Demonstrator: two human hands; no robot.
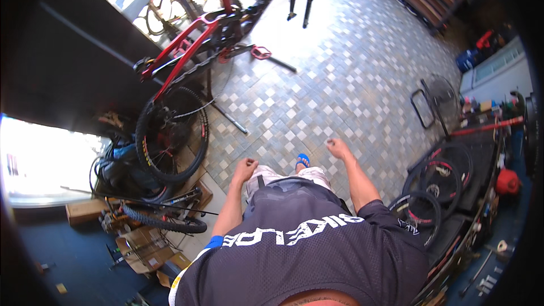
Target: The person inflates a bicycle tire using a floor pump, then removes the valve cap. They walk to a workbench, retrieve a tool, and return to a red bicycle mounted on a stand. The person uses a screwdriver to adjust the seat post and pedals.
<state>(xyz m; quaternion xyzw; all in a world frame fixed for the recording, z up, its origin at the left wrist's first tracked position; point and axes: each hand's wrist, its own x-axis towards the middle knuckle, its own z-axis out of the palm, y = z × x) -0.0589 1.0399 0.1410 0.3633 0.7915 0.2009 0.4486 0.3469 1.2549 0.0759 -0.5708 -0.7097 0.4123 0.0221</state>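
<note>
Both hands hang empty over the tiled floor: the left hand is curled into a loose fist, the right hand half closed with fingers bent, neither touching anything. A wide stretch of checkered tile lies open ahead of them, hemmed on the left by a red bicycle and on the right by a stack of loose wheels beside a cluttered bench. Nearest the left hand, the bicycle has a red frame, black knobby tyres and a red pedal; its long axis runs from its rear wheel up and away toward the top of the view. One blue sandal shows between the hands.
</note>
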